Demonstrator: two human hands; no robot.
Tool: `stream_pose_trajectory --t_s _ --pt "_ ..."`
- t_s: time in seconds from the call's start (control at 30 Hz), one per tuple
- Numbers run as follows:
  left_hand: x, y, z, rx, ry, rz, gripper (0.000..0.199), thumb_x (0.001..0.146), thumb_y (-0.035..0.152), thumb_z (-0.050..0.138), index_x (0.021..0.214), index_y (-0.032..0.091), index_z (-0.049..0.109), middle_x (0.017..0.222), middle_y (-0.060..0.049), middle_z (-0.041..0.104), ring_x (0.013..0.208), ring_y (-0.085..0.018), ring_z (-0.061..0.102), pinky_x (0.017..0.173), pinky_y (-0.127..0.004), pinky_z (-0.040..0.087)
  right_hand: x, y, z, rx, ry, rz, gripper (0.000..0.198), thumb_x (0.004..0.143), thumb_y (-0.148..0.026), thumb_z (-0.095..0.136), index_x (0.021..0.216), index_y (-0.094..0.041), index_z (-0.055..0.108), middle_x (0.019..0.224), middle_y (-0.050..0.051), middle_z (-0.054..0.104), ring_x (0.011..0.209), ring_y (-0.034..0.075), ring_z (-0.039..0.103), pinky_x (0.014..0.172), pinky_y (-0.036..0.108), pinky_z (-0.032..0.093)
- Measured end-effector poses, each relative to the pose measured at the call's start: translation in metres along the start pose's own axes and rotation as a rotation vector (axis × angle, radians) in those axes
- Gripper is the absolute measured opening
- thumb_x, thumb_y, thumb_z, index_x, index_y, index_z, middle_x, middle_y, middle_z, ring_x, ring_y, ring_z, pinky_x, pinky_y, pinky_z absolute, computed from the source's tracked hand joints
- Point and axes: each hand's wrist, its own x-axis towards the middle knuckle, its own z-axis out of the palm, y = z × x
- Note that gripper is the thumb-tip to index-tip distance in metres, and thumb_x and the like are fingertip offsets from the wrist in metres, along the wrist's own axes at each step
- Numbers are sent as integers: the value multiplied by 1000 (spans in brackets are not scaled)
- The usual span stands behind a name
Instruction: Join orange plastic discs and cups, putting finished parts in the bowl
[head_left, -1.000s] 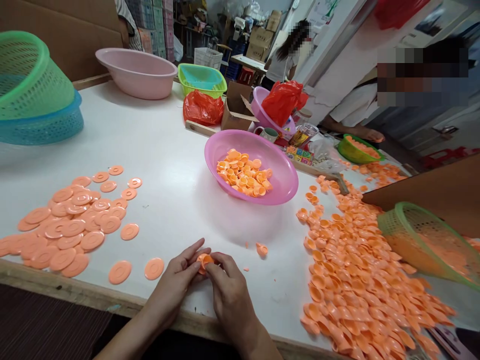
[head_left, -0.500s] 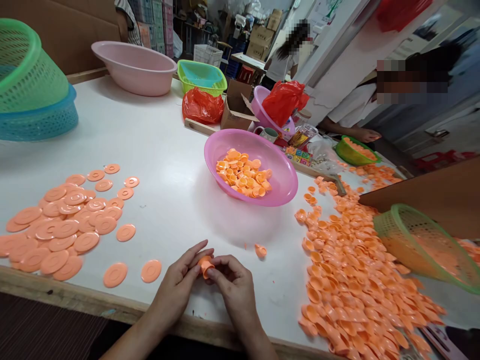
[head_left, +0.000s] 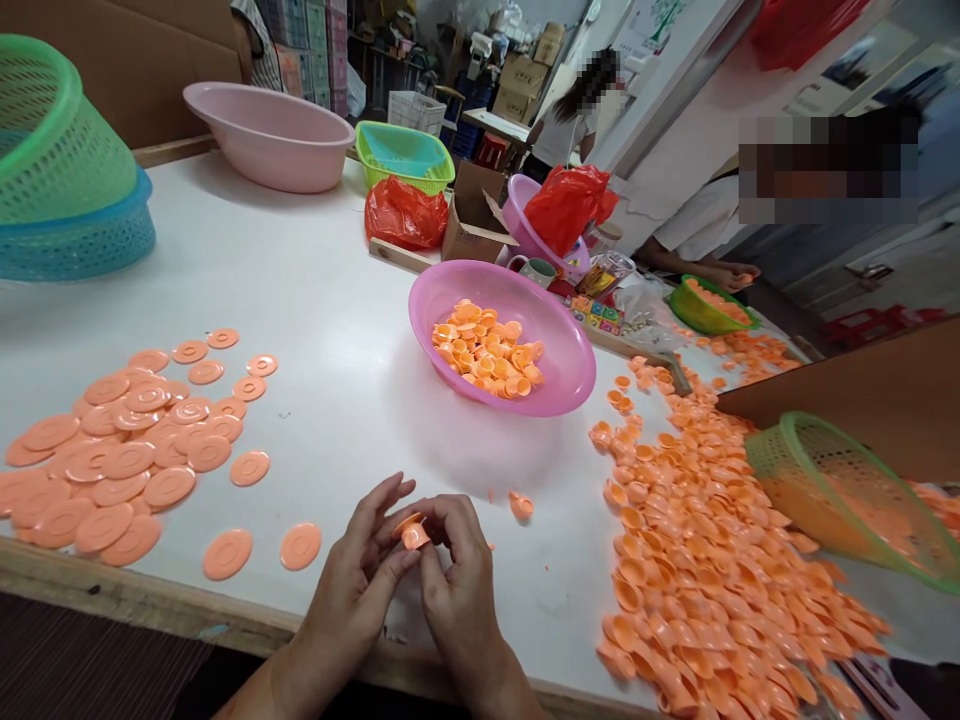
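Observation:
Between my two hands, just above the table near its front edge, is a small orange plastic toy cup point(head_left: 415, 537) with a wide flared rim or disc behind it; whether that is one piece or two I cannot tell. My left hand point(head_left: 352, 570) pinches it from the left, thumb at its lower edge. From the right, my right hand point(head_left: 461, 580) closes on it with thumb and curled fingers. A single orange cup piece point(head_left: 520, 506) lies on the table beyond my right hand. Farther off, a pink bowl point(head_left: 559, 385) holds several orange cups point(head_left: 487, 350).
Flat orange discs point(head_left: 127, 460) are spread at left. A large heap of orange cup pieces point(head_left: 712, 540) covers the right side, by a green basket point(head_left: 832, 490). Stacked baskets point(head_left: 75, 240), a pale pink tub point(head_left: 274, 140) and a carton point(head_left: 474, 215) stand farther back. A co-worker point(head_left: 697, 225) sits at right.
My right hand has turned, its fingers now curling over the top of the cup. The cup has tipped, showing its flared part behind. Small orange scraps show beside my right hand.

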Motion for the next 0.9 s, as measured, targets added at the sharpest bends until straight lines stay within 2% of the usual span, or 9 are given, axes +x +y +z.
stream_pose_trajectory --t_s 0.13,0.27,0.4,0.57,0.67,0.8,0.83,0.9 --pt "0 3 -2 251 -77 149 29 92 27 58 120 29 63 124 -5 65 112 -20 63 94 -31 55 -3 -1 -2 -20 30 -22 15 89 -14 45 97 -22 54 85 2 61 75 16 61 67 30 52" --pt "0 11 -3 428 -72 251 21 91 22 58 111 28 64 98 0 68 93 -14 65 82 -24 53 -7 -1 0 -159 68 -73 15 85 -13 45 95 -21 54 82 2 60 67 16 59 57 28 48" --pt "-2 14 -3 462 -66 333 20 92 19 55 109 26 63 91 0 67 85 -14 63 76 -24 51 -10 -2 11 -143 148 -120 12 83 -14 45 91 -22 50 75 0 58 59 15 57 50 26 44" --pt "-3 19 -1 439 36 286 12 89 22 56 94 20 66 83 -3 66 78 -16 62 70 -26 49 -5 -6 17 -171 164 -137 8 84 -15 48 85 -22 52 71 -1 57 58 15 57 50 26 45" --pt "2 25 -1 402 106 214 12 87 20 56 92 19 66 83 -3 66 79 -17 61 72 -27 48 10 -8 18 -221 132 -206 11 82 -12 48 84 -22 54 70 -1 58 58 15 57 51 25 45" --pt "8 36 -3 454 231 216 9 86 25 59 86 18 65 75 -1 63 68 -14 56 64 -26 45 28 -19 29 -245 131 -297 14 77 -10 46 81 -21 53 70 0 58 59 16 57 51 26 45" --pt "10 39 -6 471 227 224 11 87 27 59 85 18 65 74 -1 62 66 -14 55 62 -26 44 31 -22 31 -234 116 -302 14 76 -10 46 80 -21 53 70 1 58 59 16 57 51 26 45" --pt "20 47 -20 529 138 247 16 89 33 58 91 19 66 80 -3 66 71 -15 59 66 -26 48 41 -29 29 -198 51 -293 15 76 -10 46 80 -21 55 71 1 61 59 15 57 51 25 45"
